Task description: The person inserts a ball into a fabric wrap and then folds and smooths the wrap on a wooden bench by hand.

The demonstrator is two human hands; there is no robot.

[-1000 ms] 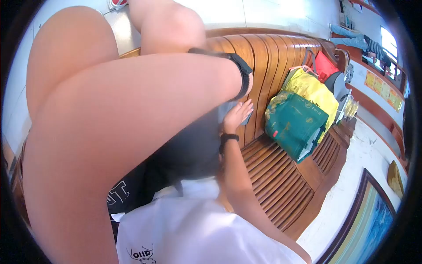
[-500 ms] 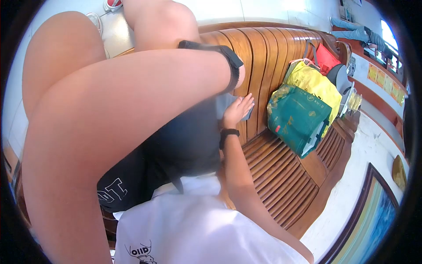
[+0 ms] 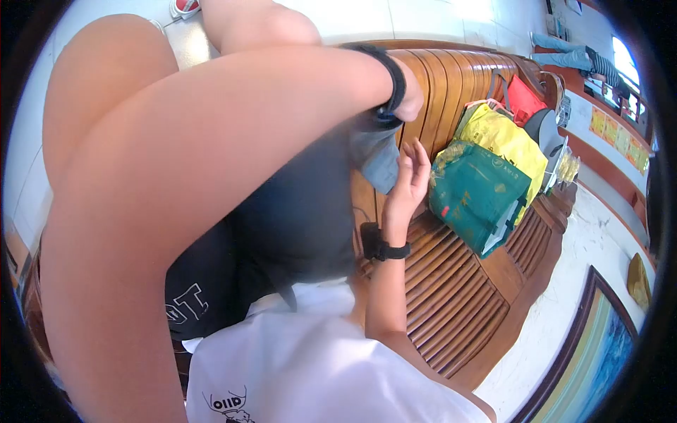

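My left arm reaches across the view, with a black band at the wrist. Only the edge of my left hand [image 3: 410, 104] shows beyond the band; its fingers are hidden. Just below it is a grey cloth-like piece [image 3: 381, 163], partly covered by the left forearm; whether the hand grips it cannot be seen. My right hand [image 3: 412, 176], wearing a black wristband [image 3: 392, 250], is raised beside the grey piece. Its fingers are loosely bent and nothing shows in them. Close to its right stands a green bag [image 3: 479, 190].
A wooden slatted bench [image 3: 451, 296] holds the green bag, a yellow bag [image 3: 504, 137] and a red bag [image 3: 525, 99]. Below right is a framed picture [image 3: 599, 359]. Another person [image 3: 578, 56] is far off at the upper right.
My right hand has lifted off the grey piece and moved right, its fingers now bent. My left hand has moved up and right, and more of the grey piece shows.
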